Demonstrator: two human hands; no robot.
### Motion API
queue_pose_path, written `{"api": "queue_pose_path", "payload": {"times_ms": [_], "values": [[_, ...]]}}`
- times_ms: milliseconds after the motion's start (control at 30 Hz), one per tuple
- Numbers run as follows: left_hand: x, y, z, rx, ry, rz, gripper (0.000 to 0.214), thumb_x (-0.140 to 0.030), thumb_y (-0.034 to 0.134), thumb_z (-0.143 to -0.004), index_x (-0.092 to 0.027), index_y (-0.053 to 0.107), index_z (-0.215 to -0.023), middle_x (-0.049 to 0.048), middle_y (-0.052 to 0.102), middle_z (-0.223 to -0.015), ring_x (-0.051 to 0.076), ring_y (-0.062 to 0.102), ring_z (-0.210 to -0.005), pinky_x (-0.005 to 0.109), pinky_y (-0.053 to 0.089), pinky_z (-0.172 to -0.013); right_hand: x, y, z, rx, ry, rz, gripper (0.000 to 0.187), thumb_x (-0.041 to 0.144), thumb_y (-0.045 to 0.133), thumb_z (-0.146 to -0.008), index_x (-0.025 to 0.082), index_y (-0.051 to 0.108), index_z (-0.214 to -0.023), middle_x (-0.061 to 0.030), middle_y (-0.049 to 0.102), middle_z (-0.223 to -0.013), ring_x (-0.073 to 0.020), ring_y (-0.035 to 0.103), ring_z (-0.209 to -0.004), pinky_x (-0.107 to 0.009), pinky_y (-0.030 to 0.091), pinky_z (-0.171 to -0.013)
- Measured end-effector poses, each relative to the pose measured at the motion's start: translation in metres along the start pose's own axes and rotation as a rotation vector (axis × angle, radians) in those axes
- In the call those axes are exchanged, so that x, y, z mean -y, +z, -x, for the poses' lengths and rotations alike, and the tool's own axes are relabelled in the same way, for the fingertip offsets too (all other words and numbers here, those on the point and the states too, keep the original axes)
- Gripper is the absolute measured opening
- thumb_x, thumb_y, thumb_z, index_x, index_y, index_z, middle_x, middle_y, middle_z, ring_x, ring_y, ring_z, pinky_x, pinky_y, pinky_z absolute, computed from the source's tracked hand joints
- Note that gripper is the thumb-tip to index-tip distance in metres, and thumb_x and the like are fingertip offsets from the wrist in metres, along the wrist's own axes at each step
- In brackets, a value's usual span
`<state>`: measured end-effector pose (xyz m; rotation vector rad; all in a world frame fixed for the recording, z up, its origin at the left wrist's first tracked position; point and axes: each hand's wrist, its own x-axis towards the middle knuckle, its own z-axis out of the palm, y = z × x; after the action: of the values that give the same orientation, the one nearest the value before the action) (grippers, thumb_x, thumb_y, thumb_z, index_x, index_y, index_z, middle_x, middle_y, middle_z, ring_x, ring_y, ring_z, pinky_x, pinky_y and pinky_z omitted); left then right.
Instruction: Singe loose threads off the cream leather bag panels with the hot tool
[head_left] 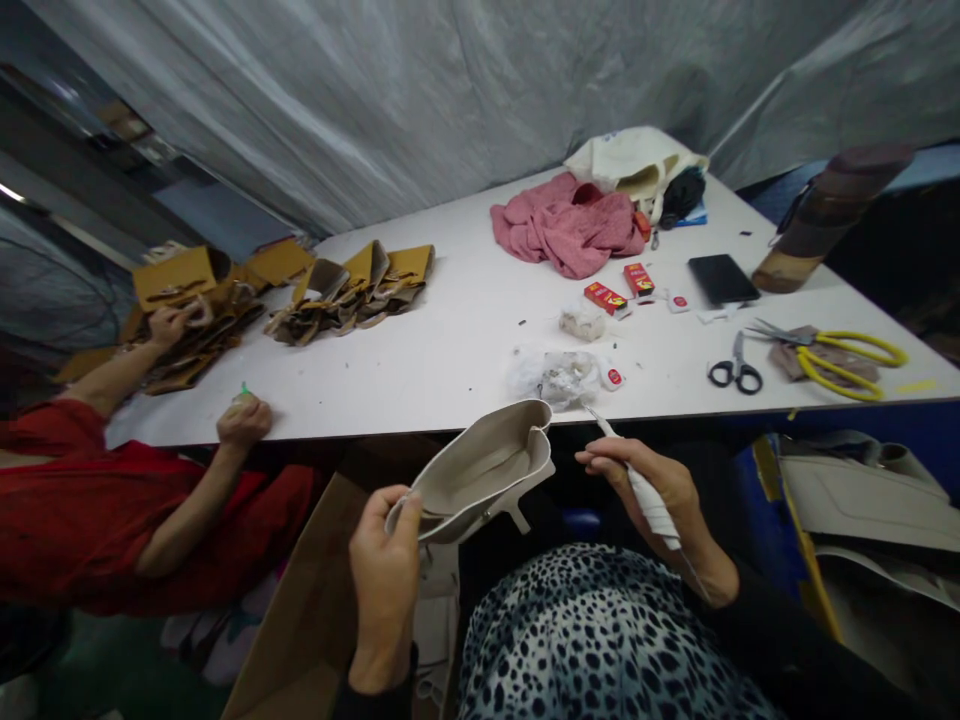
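One beige bag (480, 478) gapes in the left hand (386, 565), pale lining (491, 462) showing.

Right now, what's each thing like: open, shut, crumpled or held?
Beige bag: open, in left hand
White-wrapped pointed tool: in right hand
Black-handled scissors: look closed
Yellow-handled scissors: handles spread
Pink cloth: crumpled
Drink bottle: lid on
Clear plastic bag: crumpled
Black slab: lying flat

Wrinkled, silvery-grey sheeting (420, 100) hangs behind the long white worktop (457, 320). A dark green floor (112, 655) shows at lower left, and a narrow light (10, 192) glows at the upper left.
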<state>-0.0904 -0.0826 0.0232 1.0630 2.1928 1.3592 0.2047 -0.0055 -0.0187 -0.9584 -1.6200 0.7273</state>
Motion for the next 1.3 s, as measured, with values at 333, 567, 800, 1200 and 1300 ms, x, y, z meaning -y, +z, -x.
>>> {"api": "queue_pose_path", "payload": {"times_ms": [333,567,800,1200,1300], "values": [[0.042,-0.001,0.05,0.036,-0.071,-0.117,0.051,-0.07,0.075,-0.073,-0.019,0.068,-0.076,0.0025,0.067,-0.069,0.023,0.062,-0.069,0.031,0.046,-0.068,-0.013,0.025,-0.005,0.157,-0.048,0.109,0.025,0.032,0.058,-0.104,0.024,0.064,-0.126,-0.0069,0.075,-0.112,-0.0189,0.075,-0.09,-0.028,0.059,-0.08],[0.052,-0.007,0.06,0.02,-0.191,-0.014,0.053,-0.069,0.081,-0.066,-0.019,0.064,-0.069,-0.0006,0.062,-0.062,0.02,0.057,-0.061,0.028,0.044,-0.059,0.009,0.053,-0.042,0.51,-0.188,0.518,0.022,0.028,0.068,-0.097,0.024,0.065,-0.118,-0.0047,0.075,-0.102,-0.0206,0.071,-0.087,-0.028,0.049,-0.073],[0.071,-0.004,0.052,-0.096,-0.264,0.12,0.043,-0.055,0.082,-0.068,-0.018,0.062,-0.069,-0.0026,0.059,-0.063,0.017,0.055,-0.062,0.026,0.044,-0.059,0.017,0.077,-0.051,0.547,-0.284,0.774,0.018,0.008,0.058,-0.095,0.021,0.063,-0.106,-0.0066,0.069,-0.095,-0.023,0.059,-0.086,-0.033,0.04,-0.074],[0.089,-0.008,0.045,-0.077,-0.163,0.029,0.031,-0.044,0.074,-0.08,-0.019,0.057,-0.072,-0.0036,0.055,-0.067,0.015,0.051,-0.067,0.025,0.04,-0.065,-0.012,0.073,-0.028,0.39,-0.115,0.307,0.011,0.014,0.056,-0.095,0.022,0.053,-0.102,-0.004,0.058,-0.095,-0.0189,0.059,-0.077,-0.028,0.043,-0.067],[0.087,-0.008,0.047,-0.104,-0.18,0.038,0.029,-0.042,0.074,-0.08,-0.02,0.056,-0.073,-0.004,0.055,-0.067,0.016,0.052,-0.066,0.025,0.04,-0.065,-0.016,0.071,-0.023,0.332,-0.047,0.175,0.011,0.017,0.061,-0.094,0.023,0.052,-0.095,-0.001,0.059,-0.088,-0.0171,0.058,-0.076,-0.026,0.042,-0.068]]}}
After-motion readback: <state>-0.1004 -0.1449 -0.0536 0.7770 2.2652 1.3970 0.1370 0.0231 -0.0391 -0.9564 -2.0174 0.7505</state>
